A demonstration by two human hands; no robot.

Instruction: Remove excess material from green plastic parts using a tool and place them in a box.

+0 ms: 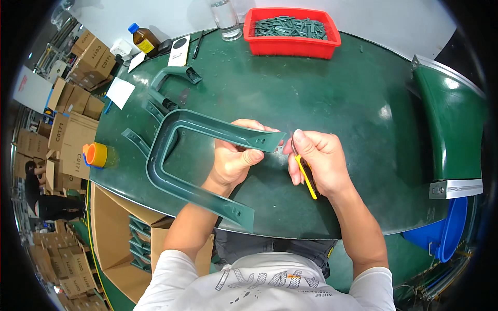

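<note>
1. Lying at the far left of the green table (332, 83): an orange tape roll (96, 154), with spare green handle mouldings (167, 83) further back, well apart from the hands.
2. Resting across the table's near edge: a large U-shaped green plastic handle (176, 155), its open end pointing right, one arm raised toward the hands and the other arm overhanging the edge.
3. Gripping the upper arm of the handle near its flat drilled tip: the left hand (236, 155), fingers curled round and thumb pressing on top.
4. Judging by the look: stiff, light moulded plastic, smooth and probably a little slippery; best taken near the end being worked, as here, so that the long frame is not swinging.
5. Pinching a yellow-handled utility knife (307, 179) just beside that tip: the right hand (319, 160), fingers pressed together around the grip, blade end pointing toward the handle's tip.
6. Sitting at the back, well apart: a red bin of small green parts (290, 31).
</note>
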